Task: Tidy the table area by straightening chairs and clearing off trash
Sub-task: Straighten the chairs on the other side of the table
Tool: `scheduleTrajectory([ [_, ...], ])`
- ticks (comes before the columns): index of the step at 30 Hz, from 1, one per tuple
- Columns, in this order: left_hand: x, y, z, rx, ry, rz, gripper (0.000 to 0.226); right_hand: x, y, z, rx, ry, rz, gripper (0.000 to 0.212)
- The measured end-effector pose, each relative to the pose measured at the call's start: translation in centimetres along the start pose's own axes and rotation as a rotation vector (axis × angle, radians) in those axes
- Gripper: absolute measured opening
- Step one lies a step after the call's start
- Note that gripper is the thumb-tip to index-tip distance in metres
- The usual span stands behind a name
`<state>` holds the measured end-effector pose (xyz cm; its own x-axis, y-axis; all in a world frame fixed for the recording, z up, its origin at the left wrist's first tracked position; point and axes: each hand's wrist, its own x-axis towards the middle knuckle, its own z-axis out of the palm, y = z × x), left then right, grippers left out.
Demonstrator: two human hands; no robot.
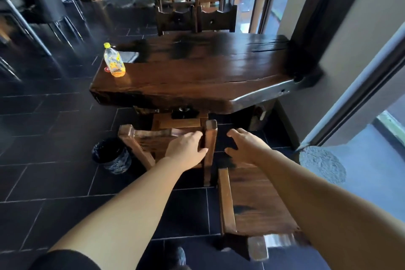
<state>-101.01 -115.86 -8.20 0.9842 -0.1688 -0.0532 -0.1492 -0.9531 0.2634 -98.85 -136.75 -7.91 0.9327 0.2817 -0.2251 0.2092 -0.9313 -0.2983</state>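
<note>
A dark wooden table (197,76) stands ahead of me. On its near left corner stands a clear plastic bottle (114,60) with a yellow cap and a little orange drink. A wooden chair (140,138) is tucked at the table's near side; my left hand (186,149) grips the right post of its back. My right hand (245,144) hovers open just right of that post, fingers spread, holding nothing. A second wooden chair (256,201) stands below my right arm, set away from the table.
A black-lined waste bin (112,156) sits on the dark tile floor left of the near chair. Two more wooden chairs (197,19) face the table's far side. Grey chairs (50,0) stand at far left. A wall and window frame (350,72) close the right.
</note>
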Motion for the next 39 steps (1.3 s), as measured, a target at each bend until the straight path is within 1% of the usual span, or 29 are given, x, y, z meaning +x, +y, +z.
scheduleTrajectory([
  [2, -0.6, 3.6, 1.0, -0.002, 0.03, -0.012, 0.05, -1.9, 3.2, -0.4, 0.002, -0.006, -0.012, 0.057],
  [6, -1.9, 10.3, 3.1, -0.022, 0.04, -0.065, 0.055, -5.4, 9.4, -1.5, 0.021, -0.005, -0.028, 0.06],
  [9, -3.1, 14.9, 3.9, -0.013, 0.053, -0.07, 0.056, -8.0, 13.1, -2.3, 0.032, 0.011, -0.038, 0.062],
  [15, -5.0, 20.9, 5.4, 0.02, 0.027, -0.061, 0.055, -11.9, 18.4, -2.7, 0.054, -0.017, -0.052, 0.064],
  [18, -5.0, 22.1, 6.6, 0.057, 0.008, -0.056, 0.06, -12.6, 20.0, -2.4, 0.117, -0.017, 0.001, 0.061],
  [21, -6.2, 22.5, 7.9, 0.056, 0.015, -0.055, 0.065, -13.9, 20.9, -1.2, 0.123, -0.005, 0.015, 0.05],
  [22, -5.9, 23.1, 9.5, 0.046, -0.021, -0.054, 0.066, -14.4, 22.2, -0.2, 0.124, -0.028, 0.033, 0.048],
  [23, -5.9, 23.7, 11.1, 0.049, -0.06, -0.057, 0.067, -15.0, 23.4, 1.1, 0.131, -0.056, 0.045, 0.049],
  [25, -7.2, 23.3, 12.5, 0.054, -0.035, -0.045, 0.067, -16.4, 23.7, 2.6, 0.116, -0.051, 0.013, 0.051],
  [27, -7.4, 23.4, 13.9, 0.05, -0.005, -0.03, 0.068, -17.1, 24.3, 4.0, 0.091, -0.055, 0.015, 0.055],
  [30, -8.6, 23.6, 17.0, 0.046, -0.001, -0.003, 0.075, -18.1, 25.8, 7.3, 0.049, -0.088, 0.066, 0.063],
  [33, -10.6, 23.7, 19.7, 0.021, 0.037, -0.039, 0.075, -19.5, 26.9, 10.4, -0.043, -0.116, 0.073, 0.072],
  [36, -12.5, 23.4, 21.5, 0.033, 0.004, -0.074, 0.075, -20.7, 27.7, 12.3, -0.131, -0.101, 0.063, 0.086],
  [39, -13.4, 23.1, 22.7, 0.066, -0.029, -0.038, 0.082, -21.6, 28.1, 13.3, -0.131, -0.111, 0.089, 0.095],
])
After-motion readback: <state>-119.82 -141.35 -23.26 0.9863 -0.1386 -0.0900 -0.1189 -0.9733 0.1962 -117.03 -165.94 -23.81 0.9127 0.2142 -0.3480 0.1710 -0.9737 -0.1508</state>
